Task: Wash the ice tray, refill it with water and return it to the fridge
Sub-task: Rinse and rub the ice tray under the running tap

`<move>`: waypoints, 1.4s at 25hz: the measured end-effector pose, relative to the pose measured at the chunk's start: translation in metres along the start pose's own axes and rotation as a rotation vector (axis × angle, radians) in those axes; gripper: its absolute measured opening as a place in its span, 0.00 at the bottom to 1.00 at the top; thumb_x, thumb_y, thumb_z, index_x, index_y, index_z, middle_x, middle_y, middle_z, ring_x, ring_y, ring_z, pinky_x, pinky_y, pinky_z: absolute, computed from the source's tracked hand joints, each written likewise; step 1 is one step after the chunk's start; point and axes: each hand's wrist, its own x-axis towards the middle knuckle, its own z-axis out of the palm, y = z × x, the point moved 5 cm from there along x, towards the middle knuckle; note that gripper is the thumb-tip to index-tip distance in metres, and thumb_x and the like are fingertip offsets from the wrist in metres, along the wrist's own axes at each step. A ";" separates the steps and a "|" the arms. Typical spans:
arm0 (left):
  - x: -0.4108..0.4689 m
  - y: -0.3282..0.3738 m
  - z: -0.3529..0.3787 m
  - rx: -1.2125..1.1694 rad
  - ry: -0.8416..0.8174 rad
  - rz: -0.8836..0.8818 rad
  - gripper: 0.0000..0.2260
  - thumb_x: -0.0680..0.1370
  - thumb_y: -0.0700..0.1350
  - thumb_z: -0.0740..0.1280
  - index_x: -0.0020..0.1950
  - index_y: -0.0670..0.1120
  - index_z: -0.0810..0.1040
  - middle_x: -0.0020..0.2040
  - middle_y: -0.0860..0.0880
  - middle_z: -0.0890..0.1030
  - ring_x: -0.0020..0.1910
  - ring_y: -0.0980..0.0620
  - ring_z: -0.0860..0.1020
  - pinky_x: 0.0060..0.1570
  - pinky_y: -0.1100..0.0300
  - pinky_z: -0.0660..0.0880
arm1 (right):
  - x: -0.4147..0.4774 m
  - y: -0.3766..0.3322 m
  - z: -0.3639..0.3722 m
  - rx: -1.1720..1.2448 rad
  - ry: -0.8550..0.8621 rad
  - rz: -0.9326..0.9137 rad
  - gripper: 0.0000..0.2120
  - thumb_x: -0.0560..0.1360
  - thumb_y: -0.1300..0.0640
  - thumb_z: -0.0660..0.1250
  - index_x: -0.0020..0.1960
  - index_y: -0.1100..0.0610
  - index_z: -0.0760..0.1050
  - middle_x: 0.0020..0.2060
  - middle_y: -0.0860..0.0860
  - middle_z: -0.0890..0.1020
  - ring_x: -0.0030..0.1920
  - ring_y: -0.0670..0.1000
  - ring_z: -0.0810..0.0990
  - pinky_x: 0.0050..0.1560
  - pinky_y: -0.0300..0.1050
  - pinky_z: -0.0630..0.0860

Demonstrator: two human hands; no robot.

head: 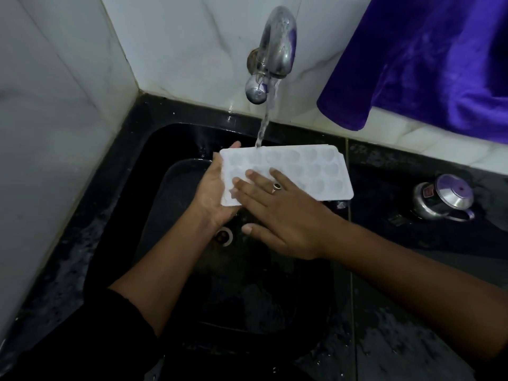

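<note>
I see the ice tray [302,169] held over the black sink [176,138], tilted, its far long edge right under the stream from the tap [277,48]. My left hand [213,193] grasps the tray's left short end, palm cupped beneath and thumb curled over the far corner; my right hand [277,215] lies flat and released on the near-left cells, fingers spread, rubbing rather than gripping. I judge the tray light and thin, moulded plastic that will flex and twist if held by one end only, and wet it looks slippery, so a pinch on the flat rim is less secure than a palm under the cells. Once filled it will be heavier and will slosh, so I would take both short ends and keep it level. A steel lidded pot [445,199] sits on the worktop to the sink's right, well clear, beneath a hanging purple cloth [439,59].
</note>
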 end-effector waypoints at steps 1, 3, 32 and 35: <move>-0.001 0.001 0.001 0.007 0.013 0.018 0.26 0.87 0.60 0.51 0.80 0.49 0.69 0.71 0.38 0.79 0.62 0.40 0.81 0.62 0.42 0.77 | 0.002 0.003 0.000 -0.004 0.000 0.000 0.34 0.85 0.37 0.41 0.85 0.54 0.52 0.84 0.53 0.53 0.84 0.55 0.45 0.83 0.60 0.42; -0.001 -0.007 0.000 0.034 0.026 -0.001 0.27 0.87 0.60 0.50 0.81 0.47 0.68 0.70 0.40 0.80 0.62 0.42 0.82 0.64 0.45 0.78 | 0.013 0.016 -0.010 0.025 0.024 0.124 0.33 0.85 0.38 0.42 0.85 0.53 0.51 0.85 0.52 0.52 0.84 0.55 0.44 0.82 0.60 0.41; -0.024 0.013 -0.050 0.051 0.116 0.121 0.22 0.86 0.61 0.52 0.70 0.53 0.78 0.65 0.41 0.84 0.59 0.41 0.85 0.55 0.42 0.80 | 0.025 0.003 0.022 0.136 0.196 0.245 0.32 0.86 0.42 0.42 0.84 0.59 0.56 0.84 0.55 0.58 0.83 0.51 0.55 0.83 0.54 0.50; -0.033 0.018 -0.053 0.058 0.138 0.146 0.23 0.86 0.62 0.53 0.74 0.52 0.76 0.65 0.40 0.84 0.59 0.40 0.85 0.51 0.43 0.84 | 0.021 0.013 0.024 0.168 0.249 0.324 0.30 0.87 0.44 0.45 0.83 0.59 0.59 0.82 0.56 0.62 0.83 0.52 0.58 0.83 0.54 0.51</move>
